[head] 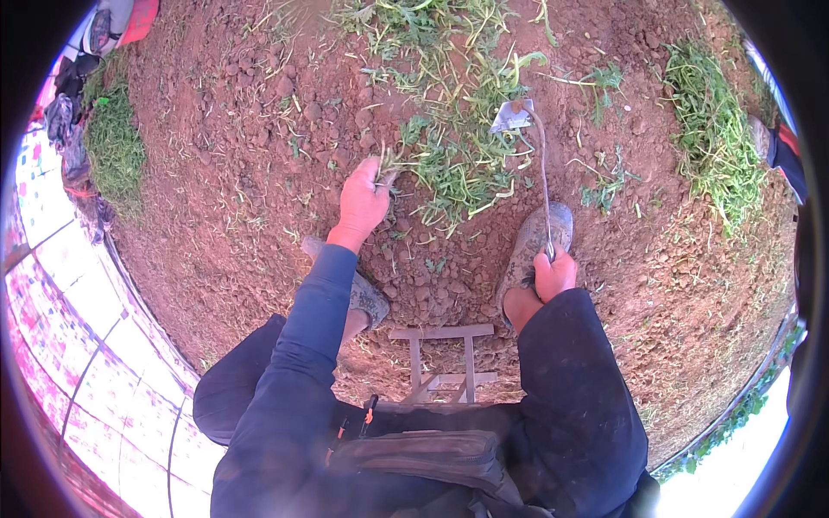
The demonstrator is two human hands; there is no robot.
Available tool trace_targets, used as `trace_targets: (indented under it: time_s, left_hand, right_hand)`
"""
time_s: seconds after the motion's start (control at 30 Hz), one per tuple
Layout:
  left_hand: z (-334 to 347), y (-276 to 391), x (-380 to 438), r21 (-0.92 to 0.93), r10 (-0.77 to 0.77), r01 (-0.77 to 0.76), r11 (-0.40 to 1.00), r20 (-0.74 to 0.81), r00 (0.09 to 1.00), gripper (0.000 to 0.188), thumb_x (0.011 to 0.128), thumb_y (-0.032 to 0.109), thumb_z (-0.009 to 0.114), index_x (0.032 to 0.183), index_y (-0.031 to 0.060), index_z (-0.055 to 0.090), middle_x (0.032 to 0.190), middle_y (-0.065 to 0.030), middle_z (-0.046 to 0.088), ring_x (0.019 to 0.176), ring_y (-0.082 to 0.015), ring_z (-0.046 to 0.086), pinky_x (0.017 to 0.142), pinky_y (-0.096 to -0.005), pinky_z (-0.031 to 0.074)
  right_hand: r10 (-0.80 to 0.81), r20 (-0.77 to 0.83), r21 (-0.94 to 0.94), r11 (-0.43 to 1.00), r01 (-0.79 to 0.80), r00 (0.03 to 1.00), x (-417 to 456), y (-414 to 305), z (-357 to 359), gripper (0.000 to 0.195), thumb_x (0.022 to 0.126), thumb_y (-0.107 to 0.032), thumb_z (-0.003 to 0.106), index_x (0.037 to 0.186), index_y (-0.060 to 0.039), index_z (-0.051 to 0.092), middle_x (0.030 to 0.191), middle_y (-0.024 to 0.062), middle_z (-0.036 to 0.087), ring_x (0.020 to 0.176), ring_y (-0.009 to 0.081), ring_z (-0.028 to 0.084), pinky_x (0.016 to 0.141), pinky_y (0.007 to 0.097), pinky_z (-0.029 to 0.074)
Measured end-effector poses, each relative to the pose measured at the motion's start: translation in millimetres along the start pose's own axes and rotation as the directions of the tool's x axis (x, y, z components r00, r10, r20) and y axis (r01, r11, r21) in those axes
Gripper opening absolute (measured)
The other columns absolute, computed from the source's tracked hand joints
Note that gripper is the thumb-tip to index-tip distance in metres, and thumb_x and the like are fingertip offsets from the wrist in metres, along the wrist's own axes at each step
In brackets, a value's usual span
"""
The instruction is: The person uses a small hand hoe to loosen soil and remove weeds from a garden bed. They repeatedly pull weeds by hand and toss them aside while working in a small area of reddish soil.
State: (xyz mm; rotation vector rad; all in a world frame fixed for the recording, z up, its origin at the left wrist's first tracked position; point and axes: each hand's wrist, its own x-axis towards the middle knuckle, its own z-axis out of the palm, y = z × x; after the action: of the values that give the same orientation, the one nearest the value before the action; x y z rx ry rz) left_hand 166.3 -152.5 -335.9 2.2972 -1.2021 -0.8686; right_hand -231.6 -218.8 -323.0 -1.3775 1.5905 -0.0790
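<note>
In my left hand (364, 202) is a small tuft of dry-looking stems (387, 162), pinched between thumb and fingers over the soil. My right hand (556, 274) grips the handle of a short hand hoe (543, 155), low by my right shoe (543, 234). The hoe's flat metal blade (513, 116) lies ahead, at the edge of some loose, leafy green plants (453, 155). These plants spread over the reddish soil (246, 162) from between my hands towards the top of the view. Part of the tuft is hidden by my fingers.
A wooden stool frame (442, 333) stands between my legs. Heaps of greens lie on the right (715, 129) and far left (115, 149). Patterned sheeting (78, 324) runs along the left edge. Part of another person (785, 155) shows at the right rim.
</note>
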Motion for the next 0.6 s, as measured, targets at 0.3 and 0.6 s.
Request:
trace_targets:
  time_s: [0.3, 0.6]
  left_hand:
    - [29.1, 97.8, 28.3, 0.455, 0.026, -0.073, 0.887, 0.110, 0.994, 0.091, 0.077, 0.033, 0.085, 0.153, 0.0175, 0.038, 0.107, -0.0118, 0.063, 0.096, -0.0334, 0.068, 0.076, -0.0446, 0.057]
    - [42.8, 51.2, 52.7, 0.454, 0.396, -0.426, 0.783, 0.165, 0.903, 0.027, 0.077, 0.009, 0.072, 0.094, 0.0096, 0.050, 0.093, -0.0112, 0.056, 0.086, -0.0337, 0.066, 0.072, -0.0437, 0.057]
  right_hand:
    - [0.036, 0.013, -0.018, 0.999, -0.036, 0.999, -3.5, 0.9, -1.2, 0.016, 0.083, -0.018, 0.066, 0.089, -0.0035, 0.068, 0.073, 0.0171, 0.066, 0.069, 0.0300, 0.066, 0.072, 0.0430, 0.053]
    - [0.016, 0.002, -0.018, 1.000, -0.016, 1.000, -4.9, -8.5, -1.9, 0.017, 0.083, -0.018, 0.065, 0.090, -0.0030, 0.067, 0.073, 0.0172, 0.066, 0.069, 0.0312, 0.066, 0.072, 0.0434, 0.053]
